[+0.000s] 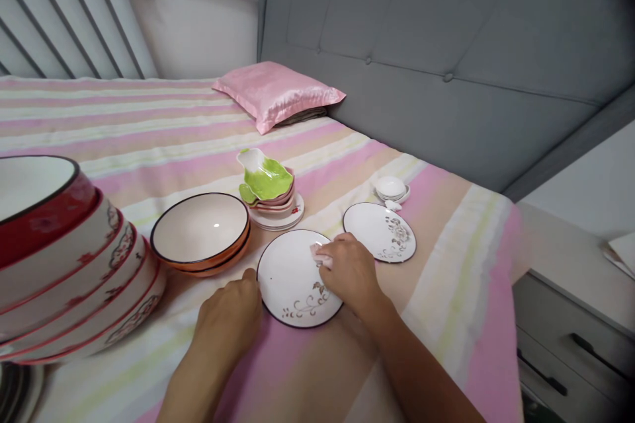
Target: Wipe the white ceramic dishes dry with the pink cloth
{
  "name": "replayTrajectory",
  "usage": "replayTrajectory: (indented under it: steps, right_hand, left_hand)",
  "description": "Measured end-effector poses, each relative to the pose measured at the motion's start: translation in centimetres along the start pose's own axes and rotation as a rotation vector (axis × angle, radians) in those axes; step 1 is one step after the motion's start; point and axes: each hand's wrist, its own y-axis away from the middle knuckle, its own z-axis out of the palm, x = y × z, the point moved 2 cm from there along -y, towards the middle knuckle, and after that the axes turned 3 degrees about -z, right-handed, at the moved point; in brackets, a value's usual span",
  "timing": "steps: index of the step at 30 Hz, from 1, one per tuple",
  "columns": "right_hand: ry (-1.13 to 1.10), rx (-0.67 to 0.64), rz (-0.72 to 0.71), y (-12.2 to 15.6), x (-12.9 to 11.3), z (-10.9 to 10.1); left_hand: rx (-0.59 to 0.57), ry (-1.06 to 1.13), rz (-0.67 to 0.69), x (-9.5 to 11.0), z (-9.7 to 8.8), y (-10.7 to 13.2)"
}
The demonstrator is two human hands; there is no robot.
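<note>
A white plate (pixel 290 274) with a dark rim and a brown scroll pattern lies on the striped bedspread in front of me. My right hand (pixel 350 272) rests on its right side, fingers closed on a small pink cloth (pixel 317 252) pressed to the plate. My left hand (pixel 229 322) is curled at the plate's left edge, its fingertips touching the rim. A second patterned plate (pixel 380 231) lies just beyond to the right.
An orange bowl stack (pixel 201 231) sits left of the plate. A tall stack of red-patterned bowls (pixel 64 264) fills the left. Green leaf dishes on saucers (pixel 268 185), small white cups (pixel 391 189), a pink pillow (pixel 275 94), grey headboard (pixel 446 59) and a nightstand (pixel 570 317) at right.
</note>
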Motion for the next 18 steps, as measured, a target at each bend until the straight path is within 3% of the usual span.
replayTrajectory:
  steps: [10, 18]
  right_hand:
    - [0.039, -0.162, -0.015, 0.7, -0.3, -0.8]
    - [-0.229, -0.38, -0.289, 1.4, -0.6, -0.8]
  left_hand:
    - [-0.005, -0.021, -0.006, 0.0, 0.1, 0.0]
    - [0.012, -0.036, -0.002, -0.1, 0.2, 0.0]
